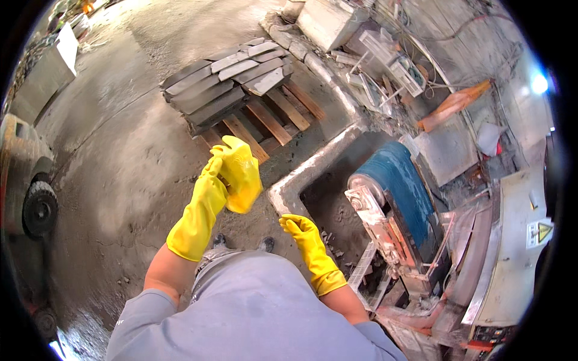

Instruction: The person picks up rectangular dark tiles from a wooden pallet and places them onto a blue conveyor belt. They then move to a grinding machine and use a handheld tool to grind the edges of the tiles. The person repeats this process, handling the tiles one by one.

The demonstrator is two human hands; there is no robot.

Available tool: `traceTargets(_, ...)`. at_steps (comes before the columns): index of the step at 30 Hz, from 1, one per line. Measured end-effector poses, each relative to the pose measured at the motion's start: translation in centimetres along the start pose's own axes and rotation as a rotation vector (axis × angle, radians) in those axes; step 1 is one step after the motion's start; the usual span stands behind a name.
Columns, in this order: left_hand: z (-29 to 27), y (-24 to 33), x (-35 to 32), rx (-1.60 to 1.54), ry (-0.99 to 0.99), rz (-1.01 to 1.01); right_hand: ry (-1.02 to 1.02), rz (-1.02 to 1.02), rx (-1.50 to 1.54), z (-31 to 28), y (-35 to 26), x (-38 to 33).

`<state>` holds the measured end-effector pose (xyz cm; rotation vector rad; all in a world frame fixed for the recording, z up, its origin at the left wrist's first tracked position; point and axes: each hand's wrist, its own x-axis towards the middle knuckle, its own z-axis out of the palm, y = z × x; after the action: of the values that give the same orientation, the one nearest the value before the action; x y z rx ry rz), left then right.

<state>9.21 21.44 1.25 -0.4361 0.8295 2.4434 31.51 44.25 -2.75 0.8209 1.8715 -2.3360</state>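
Grey floor [114,174] spreads around me. My left hand [209,185] grips a soft yellow thing [245,179], best held firmly; I can't tell if my right hand [306,239] is closed.

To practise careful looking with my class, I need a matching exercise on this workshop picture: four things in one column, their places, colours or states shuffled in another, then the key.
Things:
1. Left hand
2. Right hand
3. Wooden pallet
4. Wide belt

Places, colours or states:
A. Gloved, apparently empty
B. Blue with pale smears
C. Holding a yellow, glove-like piece
D. Under stacked grey slabs

Right pairs: 1-C, 2-A, 3-D, 4-B
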Motion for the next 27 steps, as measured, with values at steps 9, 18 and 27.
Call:
traceTargets(9, 6.6, 0.2, -2.4, 0.167, -0.462, -0.163, -0.172, -0.336, 0.028, -1.3, -4.5, 1.6)
traceTargets(18, 10.2, -3.9, 0.4, 0.150, -0.122, -0.168, -0.598, -0.141, 0.639, -1.4, -6.3, -0.2)
traceTargets(27, 0.9, -9.6, 6.8, 0.079, 0.064, -0.245, -0.248, -0.034, 0.382, -4.9, -0.8, 1.4)
